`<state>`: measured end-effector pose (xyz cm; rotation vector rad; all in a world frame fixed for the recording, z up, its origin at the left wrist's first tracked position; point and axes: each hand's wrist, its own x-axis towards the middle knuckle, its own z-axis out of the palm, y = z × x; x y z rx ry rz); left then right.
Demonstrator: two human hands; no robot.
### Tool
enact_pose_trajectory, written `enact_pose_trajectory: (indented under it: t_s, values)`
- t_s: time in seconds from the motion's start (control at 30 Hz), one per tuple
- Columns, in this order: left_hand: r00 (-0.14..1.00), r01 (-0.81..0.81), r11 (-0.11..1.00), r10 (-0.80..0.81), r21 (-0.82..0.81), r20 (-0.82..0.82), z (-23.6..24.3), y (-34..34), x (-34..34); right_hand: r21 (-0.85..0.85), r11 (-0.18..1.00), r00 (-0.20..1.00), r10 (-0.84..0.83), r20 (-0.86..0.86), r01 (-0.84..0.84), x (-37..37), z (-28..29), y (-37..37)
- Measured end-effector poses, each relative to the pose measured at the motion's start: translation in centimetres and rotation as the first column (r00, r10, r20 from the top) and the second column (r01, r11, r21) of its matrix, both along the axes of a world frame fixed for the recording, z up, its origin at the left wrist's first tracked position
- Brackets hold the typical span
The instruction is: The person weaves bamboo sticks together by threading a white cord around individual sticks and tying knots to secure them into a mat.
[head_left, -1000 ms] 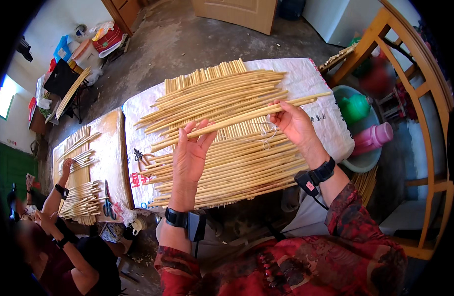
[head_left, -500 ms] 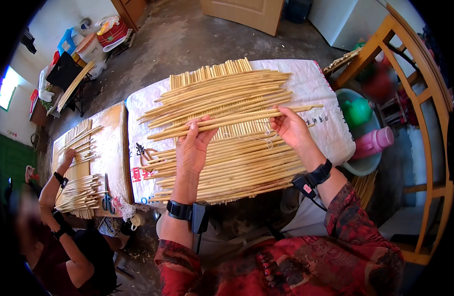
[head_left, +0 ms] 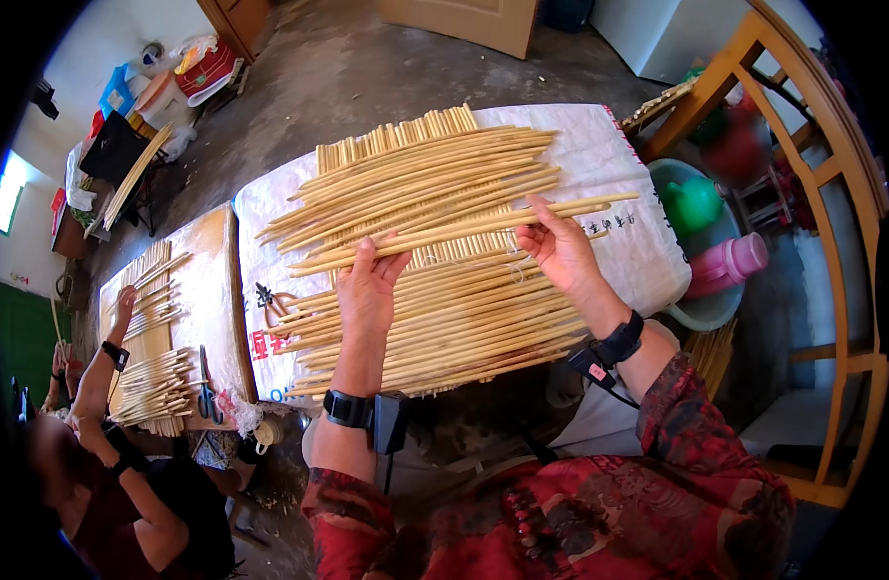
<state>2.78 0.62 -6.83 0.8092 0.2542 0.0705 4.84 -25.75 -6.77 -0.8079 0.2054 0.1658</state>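
From my remote station, I log the table [head_left: 599, 145] first: it carries the work under a white cover. Beyond its left edge is a second table [head_left: 212, 256], where another person's hand [head_left: 124, 302] rests at similar rods. Beyond the right edge is a basin [head_left: 698, 314]. On the table, the near rods [head_left: 444, 333] form the broader group, running left to right from the middle to the near edge. The far rods [head_left: 415, 184] form a second group toward the far edge. Both groups lie across a row of crosswise sticks [head_left: 391, 135], whose ends project at the far edge. The held rods [head_left: 464, 230], apparently two, span the strip between the groups, their right ends toward the right edge; I cannot tell whether they touch anything below. The left hand [head_left: 370, 280] is closed around them near their left end, thumb on top, fingers beneath. The right hand [head_left: 560, 249] pinches them farther right between thumb and forefinger, its other fingers curled. A white thread [head_left: 518, 271] lies loose below the right hand. Progress, as I judge it: part-way. Done: both groups are set across the sticks. Remaining: the held rods are not yet laid down, bare sticks show between groups, and the thread appears unfastened.
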Motion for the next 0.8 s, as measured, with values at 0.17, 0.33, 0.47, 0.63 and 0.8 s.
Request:
enact_pose_trajectory:
  t_s: [0.17,0.33,0.47,0.63,0.8]
  values:
    - [1.000,0.022,1.000,-0.023,-0.007,-0.008,0.1,0.7,-0.1,-0.006,1.000,1.000,0.019,0.018,-0.019,0.0,-0.3,0.3]
    - [0.996,0.087,0.996,-0.085,-0.028,0.040,0.1,0.5,-0.5,0.055,0.998,0.999,0.032,0.032,-0.034,0.0,-0.5,0.0]
    - [0.998,0.060,0.997,-0.059,-0.043,0.032,0.1,0.0,-0.9,0.091,0.996,1.000,0.001,-0.019,0.001,0.0,-0.5,-0.2]
    - [0.989,0.149,0.983,-0.147,-0.110,0.022,0.2,0.3,-1.3,0.094,0.995,0.999,0.030,-0.028,-0.027,0.4,-1.6,-0.6]
    - [0.991,0.132,0.988,-0.133,-0.078,-0.011,0.7,0.4,-1.5,0.076,0.997,1.000,0.019,-0.020,-0.017,0.4,-1.0,-0.3]
